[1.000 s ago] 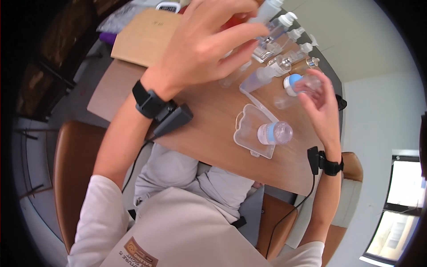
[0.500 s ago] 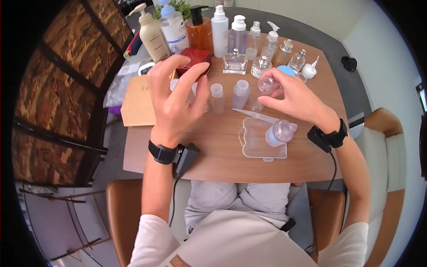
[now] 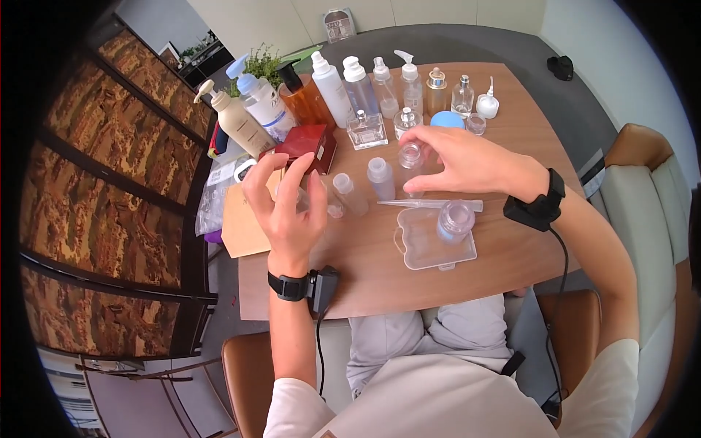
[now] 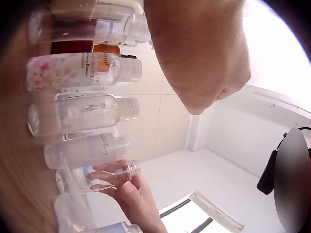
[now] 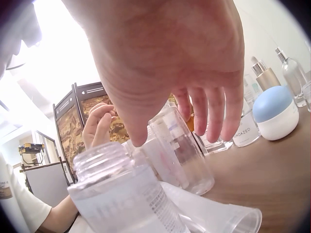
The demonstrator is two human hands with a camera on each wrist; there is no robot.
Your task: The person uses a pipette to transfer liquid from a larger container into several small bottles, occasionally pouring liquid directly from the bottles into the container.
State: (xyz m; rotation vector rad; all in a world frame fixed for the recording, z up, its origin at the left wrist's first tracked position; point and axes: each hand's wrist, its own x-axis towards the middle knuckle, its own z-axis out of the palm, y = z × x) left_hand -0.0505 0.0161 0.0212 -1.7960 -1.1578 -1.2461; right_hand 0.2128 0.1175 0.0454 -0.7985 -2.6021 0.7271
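Toward the right end of the table (image 3: 350, 281), head view: right hand (image 3: 475, 164) spread, thumb and fingers bent either side of a clear bottle (image 3: 411, 159), which stands upright inward from the right edge. Left hand (image 3: 288, 212) raised toward the left edge, fingers apart and bent; no object seen in it. Clear tray (image 3: 425, 244) near the front edge; wide-mouthed bottle (image 3: 456, 221) upright on it, seemingly uncapped. Judged risk: a low sweep of the right wrist could tip that bottle and spill any contents toward the front edge. Left wrist view: flowered bottle (image 4: 73, 72) and its neighbours stand in a close row; left fingertips mostly hidden here. Should the left hand drop carelessly, one knocked bottle could topple the next. Right wrist view: right fingers extended, nothing clearly pinched; contact with the clear bottle cannot be confirmed. Closing off-centre would likely push it over, smooth walls making slip probable. Clear tapering piece (image 5: 209, 206) lies close by the two bottles; if snagged, it could shift either base. Blue-topped jar (image 5: 276, 114) stands beyond the fingers, toward the back edge; overreach might nudge it.
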